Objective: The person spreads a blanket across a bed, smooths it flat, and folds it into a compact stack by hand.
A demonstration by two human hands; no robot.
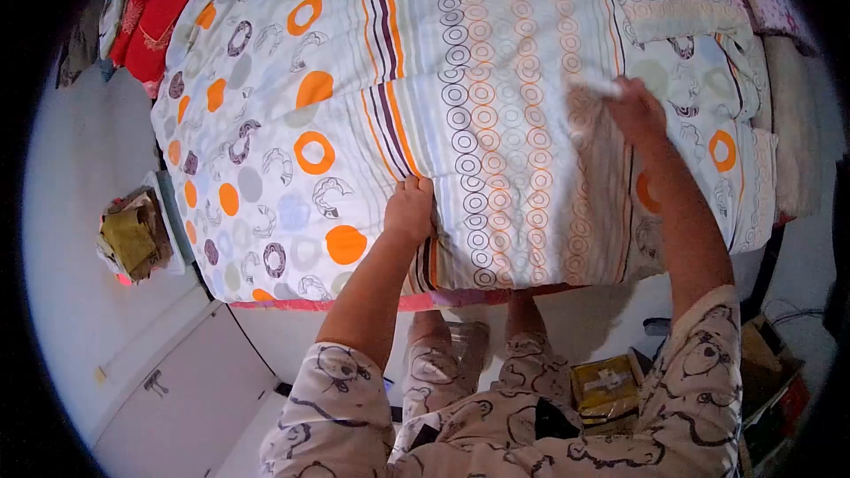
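A white quilt point(513, 159) printed with orange rings, dots and striped bands covers the bed in front of me. My left hand point(410, 210) is closed on the quilt's fabric by the dark and orange stripes, where a crease runs near its front edge. Farther right and higher up, my right hand point(636, 111) is closed around a slim whitish thing point(605, 88) just over the quilt. That thing is smeared by motion, so its kind is unclear. A brownish blur and the arm's shadow lie on the cloth beside it.
Folded bedding point(682, 0) lies at the back right, red cloth point(159, 26) at the back left. Left of the bed is a bag with yellowish packaging point(135, 232). A white cabinet point(190, 398) stands lower left. Yellow boxes point(606, 385) sit on the floor by my legs.
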